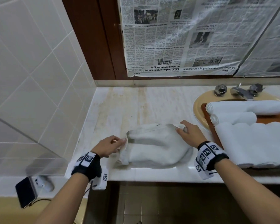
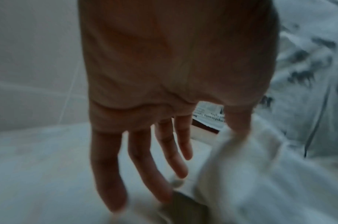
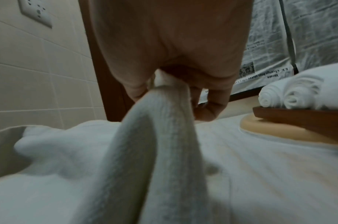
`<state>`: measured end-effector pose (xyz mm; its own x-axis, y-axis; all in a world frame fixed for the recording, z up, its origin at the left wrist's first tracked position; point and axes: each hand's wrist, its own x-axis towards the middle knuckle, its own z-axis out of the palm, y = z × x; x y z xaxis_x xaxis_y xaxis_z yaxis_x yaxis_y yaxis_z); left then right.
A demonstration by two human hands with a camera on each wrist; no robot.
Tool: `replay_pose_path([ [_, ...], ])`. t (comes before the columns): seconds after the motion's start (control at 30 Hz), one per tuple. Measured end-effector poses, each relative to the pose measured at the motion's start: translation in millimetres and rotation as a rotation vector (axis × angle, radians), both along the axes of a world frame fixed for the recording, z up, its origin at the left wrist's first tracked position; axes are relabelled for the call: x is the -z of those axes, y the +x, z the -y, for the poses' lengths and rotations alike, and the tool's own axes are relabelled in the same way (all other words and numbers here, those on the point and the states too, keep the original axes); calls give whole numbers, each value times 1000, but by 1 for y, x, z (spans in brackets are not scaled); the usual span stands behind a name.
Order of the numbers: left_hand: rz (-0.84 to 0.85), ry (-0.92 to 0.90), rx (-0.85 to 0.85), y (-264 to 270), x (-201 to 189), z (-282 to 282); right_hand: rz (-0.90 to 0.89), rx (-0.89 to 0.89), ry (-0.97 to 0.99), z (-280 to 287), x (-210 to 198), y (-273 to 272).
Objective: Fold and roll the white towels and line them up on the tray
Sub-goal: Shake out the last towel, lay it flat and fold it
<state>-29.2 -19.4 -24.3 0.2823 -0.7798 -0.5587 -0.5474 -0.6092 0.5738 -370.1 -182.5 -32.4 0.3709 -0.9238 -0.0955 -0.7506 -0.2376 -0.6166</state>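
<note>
A loose white towel [image 1: 153,149] lies crumpled on the marble counter [image 1: 136,107]. My left hand [image 1: 111,145] pinches its left corner between thumb and forefinger; in the left wrist view the other fingers [image 2: 145,163] hang straight beside the cloth [image 2: 260,174]. My right hand [image 1: 188,132] grips the towel's far right corner, and the cloth [image 3: 156,144] hangs from the curled fingers [image 3: 212,104]. Two rolled towels [image 1: 242,109] lie on the wooden tray [image 1: 208,117], with a stack of folded towels [image 1: 255,144] at its near end.
The tray rests over a yellow sink [image 1: 199,104] with a chrome tap [image 1: 238,91] behind it. Newspaper [image 1: 184,38] covers the mirror. A tiled wall [image 1: 31,78] closes the left side. A phone [image 1: 25,191] lies on a lower ledge at left.
</note>
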Motion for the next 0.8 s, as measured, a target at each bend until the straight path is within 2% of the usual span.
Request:
replay_pose_path([
  [0.03, -81, -15, -32, -4, 1, -4, -20, 15, -32, -2, 3, 3],
  [0.1, -167, 27, 24, -16, 3, -14, -24, 34, -70, -8, 7, 12],
  [0.17, -72, 6, 208, -26, 14, -23, 13, 48, -85, -14, 12, 23],
  [0.2, -4, -33, 243, -28, 23, -26, 41, 35, -83, -16, 14, 29],
  [0.37, 51, -392, -9, -23, 28, -21, 222, -90, 47, -33, 26, 50],
  [0.47, 92, -500, 17, -24, 13, -3, 215, -130, 113, -48, 32, 53],
  [0.53, 125, -460, 153, -27, 11, 7, 147, -189, 125, -58, 35, 52],
  [0.7, 99, -171, 398, -36, 10, 2, -22, -329, 161, -100, 29, 28],
  [0.8, -94, 47, 509, -45, 7, -20, 5, -377, 280, -132, 35, -9],
])
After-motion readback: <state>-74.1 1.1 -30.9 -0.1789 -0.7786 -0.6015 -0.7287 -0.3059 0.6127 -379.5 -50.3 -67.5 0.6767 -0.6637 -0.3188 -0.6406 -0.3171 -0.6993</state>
